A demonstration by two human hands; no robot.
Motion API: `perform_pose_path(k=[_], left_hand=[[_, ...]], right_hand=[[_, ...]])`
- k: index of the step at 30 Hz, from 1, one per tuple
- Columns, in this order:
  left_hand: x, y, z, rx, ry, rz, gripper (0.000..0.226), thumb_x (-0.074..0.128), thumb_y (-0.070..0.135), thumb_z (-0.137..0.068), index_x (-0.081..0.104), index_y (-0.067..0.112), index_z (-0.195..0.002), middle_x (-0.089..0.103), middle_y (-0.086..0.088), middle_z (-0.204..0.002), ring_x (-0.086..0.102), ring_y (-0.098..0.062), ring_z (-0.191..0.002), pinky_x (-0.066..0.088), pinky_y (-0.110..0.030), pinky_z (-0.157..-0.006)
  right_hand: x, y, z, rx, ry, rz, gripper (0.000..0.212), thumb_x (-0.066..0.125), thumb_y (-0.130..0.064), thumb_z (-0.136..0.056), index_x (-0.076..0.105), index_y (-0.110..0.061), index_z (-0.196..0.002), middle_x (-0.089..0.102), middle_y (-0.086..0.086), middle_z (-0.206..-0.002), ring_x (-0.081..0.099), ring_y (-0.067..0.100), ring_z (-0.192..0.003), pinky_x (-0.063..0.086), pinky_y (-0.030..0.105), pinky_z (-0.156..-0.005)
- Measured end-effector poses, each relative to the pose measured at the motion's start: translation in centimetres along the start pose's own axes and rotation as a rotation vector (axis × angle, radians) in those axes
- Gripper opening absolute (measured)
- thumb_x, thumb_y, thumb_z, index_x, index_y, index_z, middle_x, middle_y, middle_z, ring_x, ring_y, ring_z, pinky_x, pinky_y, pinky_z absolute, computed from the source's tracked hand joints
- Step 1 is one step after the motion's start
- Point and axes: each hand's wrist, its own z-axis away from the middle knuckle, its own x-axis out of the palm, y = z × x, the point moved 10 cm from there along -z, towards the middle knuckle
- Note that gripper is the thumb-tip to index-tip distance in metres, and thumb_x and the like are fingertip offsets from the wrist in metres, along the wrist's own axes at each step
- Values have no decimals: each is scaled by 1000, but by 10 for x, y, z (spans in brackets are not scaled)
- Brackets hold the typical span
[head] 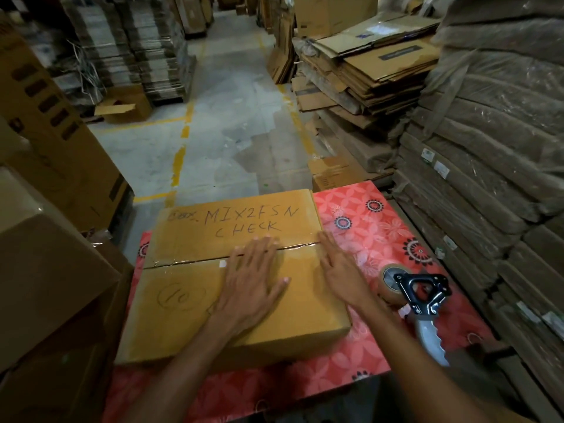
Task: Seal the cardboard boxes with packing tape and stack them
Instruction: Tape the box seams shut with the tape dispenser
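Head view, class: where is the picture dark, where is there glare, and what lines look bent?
Head view: corners and the left stacked boxes fall dark; glare glints along the clear tape on the cardboard box; the wide lens bows the bundles at the right edge; the floor is brightest.

Cardboard box (232, 288) top handwritten "MIX2FSN CHECK", circled "10" nearer the person, scribbled-out word unreadable

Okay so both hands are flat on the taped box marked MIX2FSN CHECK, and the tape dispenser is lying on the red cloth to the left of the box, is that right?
Not quite. The tape dispenser lies on the red floral cloth to the right of the box, beside the right hand, not to its left. The head view shows it. The rest holds: the left hand and right hand rest flat on the taped box marked MIX2FSN CHECK.
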Motion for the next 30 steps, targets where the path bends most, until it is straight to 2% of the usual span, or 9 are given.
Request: perform_pose_path(k=[2, 4, 11, 15, 18, 22, 24, 26, 30], left_hand=[[13, 19, -2, 123, -103, -12, 76, 7, 69, -100, -14, 27, -160, -21, 7, -166, -26, -9, -151, -8, -49, -125], [18, 26, -4, 142, -137, -23, 80, 6, 72, -99, -18, 24, -158, -25, 6, -165, -27, -8, -150, -9, -46, -126], [20, 37, -19, 187, -137, -48, 82, 10, 74, -98, -16, 26, -159, -24, 8, -165, -25, -11, -151, -7, -47, -126], [25, 59, -55, 247, -155, -37, 85, 11, 76, -96, -11, 24, -161, -18, 3, -168, -18, -11, -153, -7, -49, -125], [29, 73, -79, 228, -163, -10, 89, 10, 78, -94, -8, 24, -162, -16, 2, -168, -16, -13, -154, -8, -50, -125], [35, 80, -94, 183, -140, 4, 90, 9, 80, -93, -4, 24, -162, -13, 2, -168, -14, -13, -154, -6, -52, -125], [36, 85, -98, 155, -123, 8, 90, 8, 81, -93, -4, 24, -162, -12, 3, -168, -13, -13, -155, -6, -51, -125], [36, 90, -102, 124, -109, 11, 91, 7, 81, -92, -4, 24, -162, -12, 2, -168, -12, -14, -155, -6, -52, -125], [38, 99, -107, 73, -96, 32, 92, 4, 82, -91, -5, 23, -162, -13, 0, -169, -14, -17, -155, -7, -55, -124]], right_hand=[[1, -3, 15, 46, 150, -68, 57, 44, -12, -102, 31, -20, -157, 44, 5, -157, 45, 22, -141, 31, 22, -112], [0, 1, 27, 66, 205, -156, 55, 50, -20, -100, 35, -32, -152, 63, -2, -135, 63, 21, -113, 49, 30, -94], [-2, 6, 16, 41, 53, -282, 57, 58, -38, -99, 35, -42, -150, 62, -13, -136, 62, 10, -117, 48, 32, -101], [-21, 17, 0, 85, -44, -325, 43, 48, -39, -105, 49, -30, -147, 59, -9, -141, 58, 10, -123, 47, 30, -102], [-64, 71, 18, 245, 201, -209, 29, 50, -32, -105, 70, -14, -116, 72, 6, -110, 66, 21, -99, 48, 28, -77], [-102, 173, 101, 670, 466, 189, 34, 58, -21, -86, 67, -12, -118, 70, 16, -116, 64, 38, -106, 52, 44, -91], [-96, 208, 135, 825, 416, 313, 55, 62, -34, -86, 53, -9, -134, 59, 20, -131, 55, 42, -119, 46, 51, -100], [-76, 234, 148, 882, 333, 322, 67, 68, -40, -87, 43, -3, -137, 56, 23, -130, 55, 43, -117, 46, 47, -96], [-61, 253, 145, 928, 355, 159, 38, 65, -22, -93, 53, 2, -120, 66, 23, -109, 62, 34, -88, 47, 34, -74]])
